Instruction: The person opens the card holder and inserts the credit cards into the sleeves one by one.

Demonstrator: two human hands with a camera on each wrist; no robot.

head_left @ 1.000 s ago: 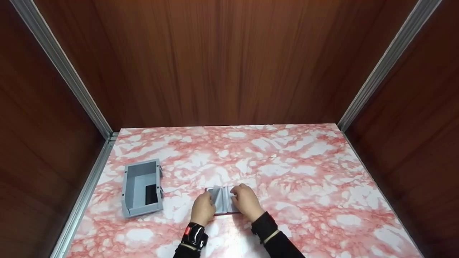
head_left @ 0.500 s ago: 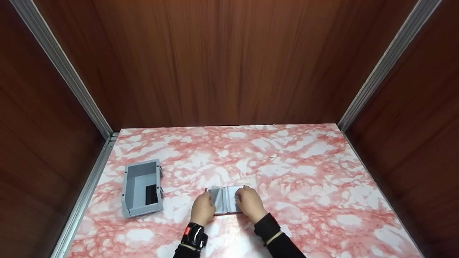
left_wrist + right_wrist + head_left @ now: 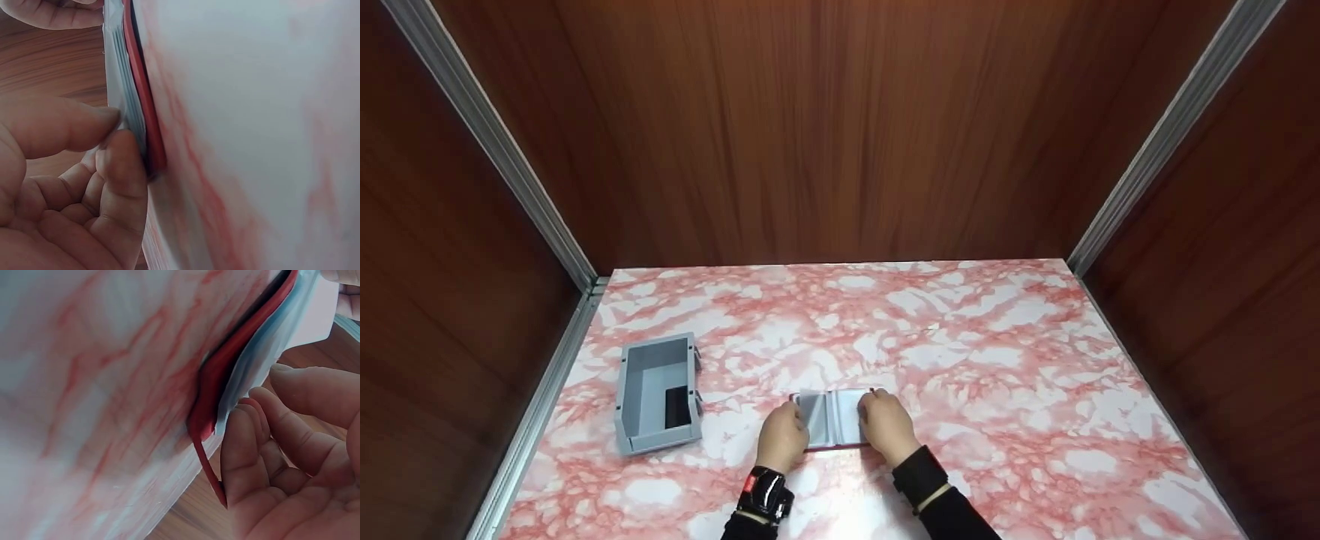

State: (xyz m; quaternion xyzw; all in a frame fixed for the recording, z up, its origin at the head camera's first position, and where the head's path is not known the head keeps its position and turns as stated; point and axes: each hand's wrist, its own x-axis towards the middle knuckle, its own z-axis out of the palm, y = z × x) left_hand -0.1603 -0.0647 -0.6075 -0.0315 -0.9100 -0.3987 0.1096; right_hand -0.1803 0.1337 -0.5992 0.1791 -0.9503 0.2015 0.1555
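Observation:
A small red-covered card holder (image 3: pixel 848 414) with pale, see-through sleeves lies spread open on the table before me. My left hand (image 3: pixel 782 435) pinches the left sleeve edges between thumb and index finger; in the left wrist view the stacked sleeves (image 3: pixel 125 67) show beside the red cover (image 3: pixel 142 90). At the opposite edge is my right hand (image 3: pixel 889 425), its thumb and curled fingers on the sleeve edge. A thin red strap (image 3: pixel 209 469) sticks out from the cover past those fingertips in the right wrist view.
To the left stands a grey plastic bin (image 3: pixel 641 390), with a black object (image 3: pixel 677 406) inside. The table (image 3: pixel 997 390) has a red and white marbled top. Brown wood-grain walls (image 3: pixel 840 135) with metal corner rails (image 3: pixel 510 165) enclose its back and sides.
My right hand has moved right across the sleeves to the card holder's right edge, leaving more of the right side showing. The left hand has stayed nearly still.

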